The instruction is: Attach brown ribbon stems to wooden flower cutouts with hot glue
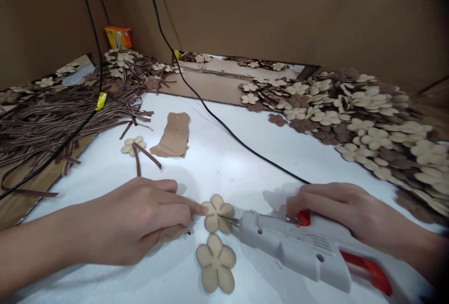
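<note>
My right hand (336,208) is wrapped around a grey glue gun (291,243) with red parts. The gun's thin metal tip meets the lower right side of a beige five-petal flower (218,213). On that flower's left petal rests the index fingertip of my left hand (136,217). The other left fingers are curled in, with a small dark end showing beneath them; what they hold is mostly hidden. A second beige flower (216,264) lies just below the first, face up on the white surface (224,163).
A flower with a folded checked ribbon (147,155) lies beside a torn cardboard piece (172,135). Many cut ribbons (66,117) are heaped left. Beige and brown flowers (373,138) pile up right. A black cord (229,131) crosses the surface. An orange-yellow packet (119,37) stands behind.
</note>
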The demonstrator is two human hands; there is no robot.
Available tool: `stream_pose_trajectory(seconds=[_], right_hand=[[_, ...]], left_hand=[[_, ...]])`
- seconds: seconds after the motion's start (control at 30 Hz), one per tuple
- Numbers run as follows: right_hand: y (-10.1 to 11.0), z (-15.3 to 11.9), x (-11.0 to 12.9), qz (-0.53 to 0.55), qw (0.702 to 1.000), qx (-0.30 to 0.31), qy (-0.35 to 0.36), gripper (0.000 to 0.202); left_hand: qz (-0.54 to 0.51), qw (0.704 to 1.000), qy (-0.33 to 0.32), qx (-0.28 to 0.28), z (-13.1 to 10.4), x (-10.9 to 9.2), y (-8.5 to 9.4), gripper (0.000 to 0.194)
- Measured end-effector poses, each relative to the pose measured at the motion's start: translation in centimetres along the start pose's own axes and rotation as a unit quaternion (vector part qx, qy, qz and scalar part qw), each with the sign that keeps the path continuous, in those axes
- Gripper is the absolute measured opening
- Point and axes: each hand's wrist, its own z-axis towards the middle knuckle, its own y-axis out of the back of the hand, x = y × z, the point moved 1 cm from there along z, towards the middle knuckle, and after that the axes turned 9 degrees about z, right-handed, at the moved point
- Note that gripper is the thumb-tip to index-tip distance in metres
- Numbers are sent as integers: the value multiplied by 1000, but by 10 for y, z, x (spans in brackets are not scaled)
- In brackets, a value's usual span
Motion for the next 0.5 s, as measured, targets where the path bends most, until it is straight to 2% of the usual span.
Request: stream_pose_trajectory(seconds=[0.13,0.5], right_hand=[[1,-1,-1,-21,999,29,22,27],[4,0,3,-47,997,51,24,30]], left_hand=[[8,1000,6,7,1,0,0,19],[10,1000,2,8,0,0,1,20]])
